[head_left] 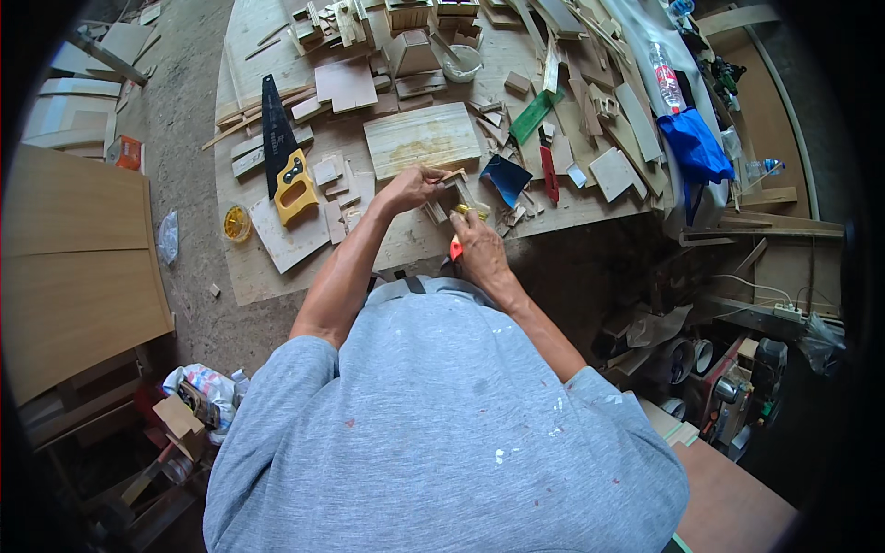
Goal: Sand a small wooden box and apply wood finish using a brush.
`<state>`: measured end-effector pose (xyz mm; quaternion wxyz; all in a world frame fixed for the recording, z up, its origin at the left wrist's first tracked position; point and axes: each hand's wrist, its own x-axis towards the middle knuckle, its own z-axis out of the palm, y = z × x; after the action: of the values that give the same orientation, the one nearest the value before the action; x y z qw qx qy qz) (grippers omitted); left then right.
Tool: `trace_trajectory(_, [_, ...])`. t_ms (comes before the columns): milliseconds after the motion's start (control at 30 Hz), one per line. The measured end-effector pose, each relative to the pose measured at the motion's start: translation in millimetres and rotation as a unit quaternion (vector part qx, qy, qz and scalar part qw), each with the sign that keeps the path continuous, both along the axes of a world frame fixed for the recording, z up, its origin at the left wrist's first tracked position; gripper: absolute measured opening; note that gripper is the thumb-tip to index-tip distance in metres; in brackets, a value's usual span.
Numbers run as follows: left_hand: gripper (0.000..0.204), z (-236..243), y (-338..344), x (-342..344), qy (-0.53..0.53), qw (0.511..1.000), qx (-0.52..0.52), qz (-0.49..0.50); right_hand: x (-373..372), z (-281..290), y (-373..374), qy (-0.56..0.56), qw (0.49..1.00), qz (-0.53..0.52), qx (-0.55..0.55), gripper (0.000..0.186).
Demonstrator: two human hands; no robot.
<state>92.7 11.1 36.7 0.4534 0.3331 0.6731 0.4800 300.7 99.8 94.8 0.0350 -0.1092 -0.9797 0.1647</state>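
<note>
Near the front edge of the workbench, my left hand [412, 191] is closed, its fingertips pinching a small wood piece [454, 176]. Close beside it on the right, my right hand [482, 249] is wrapped round a tool with a yellow and orange-red handle [455, 247]. A pale, narrow strip reaches from this hand toward the small wood piece; whether it is a blade I cannot tell. Just beyond both hands lies a thick, stained wooden board [422, 139]. A handsaw [287, 157] with a yellow handle rests to the left of my left forearm.
Wood offcuts crowd the workbench [373, 241]. Right of my hands lie blue sandpaper [505, 180], a red-handled tool [549, 173] and a green piece [536, 116]. A white tub [463, 64] stands farther back. At left is a small yellow container [237, 224]; a blue bag [693, 146] hangs at right.
</note>
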Motion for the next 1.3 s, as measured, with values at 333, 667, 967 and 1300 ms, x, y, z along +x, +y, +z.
trace_trajectory(333, [0.041, 11.2, 2.7, 0.1, -0.031, 0.999, -0.016, -0.001, 6.1, 10.3, 3.6, -0.011, 0.999, 0.011, -0.045, 0.030])
trace_trajectory(667, [0.038, 16.3, -0.6, 2.0, -0.030, 0.999, -0.018, 0.026, -5.1, 7.4, 1.2, 0.021, 0.998, 0.016, -0.049, 0.037])
trace_trajectory(967, [0.046, 10.0, -2.1, -2.1, -0.033, 0.999, -0.029, 0.000, 7.6, 10.9, 6.7, 0.031, 0.997, 0.004, -0.071, 0.036])
trace_trajectory(1300, [0.042, 4.4, -5.3, 0.4, 0.035, 0.998, -0.046, 0.028, 20.3, -13.8, 23.3, 0.047, 0.812, -0.273, -0.514, 0.042])
